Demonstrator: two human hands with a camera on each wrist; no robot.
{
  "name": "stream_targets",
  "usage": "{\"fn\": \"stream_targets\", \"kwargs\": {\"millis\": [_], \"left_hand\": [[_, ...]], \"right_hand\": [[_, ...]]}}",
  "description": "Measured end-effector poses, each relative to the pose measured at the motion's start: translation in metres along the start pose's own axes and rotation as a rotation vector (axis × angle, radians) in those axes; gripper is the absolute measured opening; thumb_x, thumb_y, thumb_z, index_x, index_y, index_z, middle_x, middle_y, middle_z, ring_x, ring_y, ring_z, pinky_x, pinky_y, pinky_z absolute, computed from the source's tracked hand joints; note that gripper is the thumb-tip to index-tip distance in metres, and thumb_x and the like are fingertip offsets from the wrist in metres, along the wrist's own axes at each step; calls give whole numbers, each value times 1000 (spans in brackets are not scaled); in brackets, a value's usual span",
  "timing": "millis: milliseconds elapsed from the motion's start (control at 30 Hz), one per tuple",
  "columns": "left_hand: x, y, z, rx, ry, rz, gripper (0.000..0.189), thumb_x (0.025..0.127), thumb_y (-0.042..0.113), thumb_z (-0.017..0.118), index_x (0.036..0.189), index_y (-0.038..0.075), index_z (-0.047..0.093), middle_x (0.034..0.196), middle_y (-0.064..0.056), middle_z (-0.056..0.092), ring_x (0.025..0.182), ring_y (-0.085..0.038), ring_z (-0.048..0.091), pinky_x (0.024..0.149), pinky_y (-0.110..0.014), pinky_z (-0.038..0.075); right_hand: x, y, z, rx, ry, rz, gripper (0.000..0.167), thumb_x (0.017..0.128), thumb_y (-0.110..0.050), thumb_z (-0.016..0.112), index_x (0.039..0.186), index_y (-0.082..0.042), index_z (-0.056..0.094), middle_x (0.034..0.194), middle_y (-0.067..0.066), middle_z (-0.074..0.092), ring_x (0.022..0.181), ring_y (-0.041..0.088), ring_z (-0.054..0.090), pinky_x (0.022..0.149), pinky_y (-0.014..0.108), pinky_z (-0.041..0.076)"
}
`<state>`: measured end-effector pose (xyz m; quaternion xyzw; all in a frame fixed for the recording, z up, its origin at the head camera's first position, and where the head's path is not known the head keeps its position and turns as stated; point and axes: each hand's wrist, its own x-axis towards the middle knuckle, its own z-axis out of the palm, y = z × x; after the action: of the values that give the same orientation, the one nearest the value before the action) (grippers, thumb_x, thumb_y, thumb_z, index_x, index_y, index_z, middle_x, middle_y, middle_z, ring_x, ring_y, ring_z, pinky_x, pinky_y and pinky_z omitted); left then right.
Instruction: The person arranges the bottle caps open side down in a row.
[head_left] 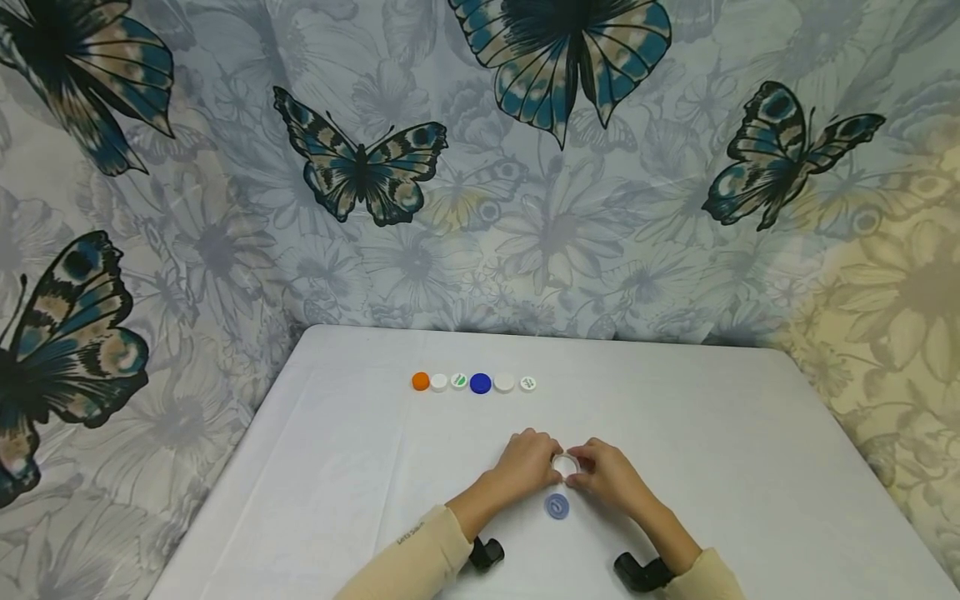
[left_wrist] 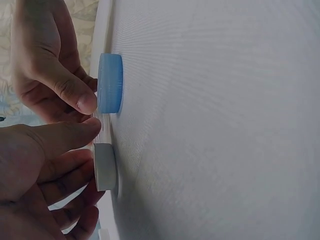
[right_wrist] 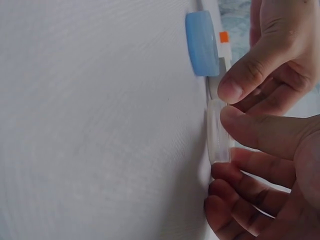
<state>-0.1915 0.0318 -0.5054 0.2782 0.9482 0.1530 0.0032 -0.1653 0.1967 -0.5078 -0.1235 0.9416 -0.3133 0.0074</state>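
Note:
In the head view my left hand (head_left: pixel 528 460) and right hand (head_left: pixel 607 473) meet at a small white round cap (head_left: pixel 565 465), pinching it from its two sides between thumb and fingers. The left wrist view shows this cap low at the cloth beside the left thumb, and in the right wrist view it looks slightly translucent. A light blue round cap (head_left: pixel 557 506) lies flat just in front of it, touched by neither hand. Its ribbed side faces the left wrist view.
Farther back, several caps lie in a row: an orange one (head_left: pixel 421 381), a dark blue one (head_left: pixel 481 383), white ones (head_left: pixel 504 382) and one with a green mark (head_left: pixel 459 381). A white cloth (head_left: pixel 315 467) covers the table, which meets a butterfly-patterned wall covering (head_left: pixel 420 267).

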Motion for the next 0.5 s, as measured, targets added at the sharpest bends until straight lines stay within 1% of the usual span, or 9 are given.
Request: {"fn": "stream_targets", "kwargs": {"millis": [233, 367, 500], "left_hand": [[0, 0, 1, -14, -6, -23, 35, 74, 32, 83, 104, 15, 76, 76, 7, 65, 70, -8, 50, 64, -20, 34], [0, 0, 1, -20, -12, -19, 35, 74, 32, 83, 104, 15, 76, 77, 7, 66, 70, -8, 50, 64, -20, 33], [1, -5, 2, -29, -39, -17, 36, 75, 34, 82, 106, 17, 75, 79, 9, 65, 72, -6, 49, 67, -21, 34]], "right_hand": [[-2, -5, 0, 15, -8, 41, 39, 67, -3, 84, 103, 5, 72, 79, 1, 57, 73, 10, 48, 63, 23, 42], [-2, -4, 1, 4, 3, 55, 40, 65, -1, 83, 104, 4, 72, 79, 0, 57, 73, 11, 49, 64, 23, 42], [-1, -4, 3, -14, 11, 61, 38, 66, -2, 83, 103, 3, 72, 78, 0, 56, 73, 11, 47, 64, 23, 41]]}}
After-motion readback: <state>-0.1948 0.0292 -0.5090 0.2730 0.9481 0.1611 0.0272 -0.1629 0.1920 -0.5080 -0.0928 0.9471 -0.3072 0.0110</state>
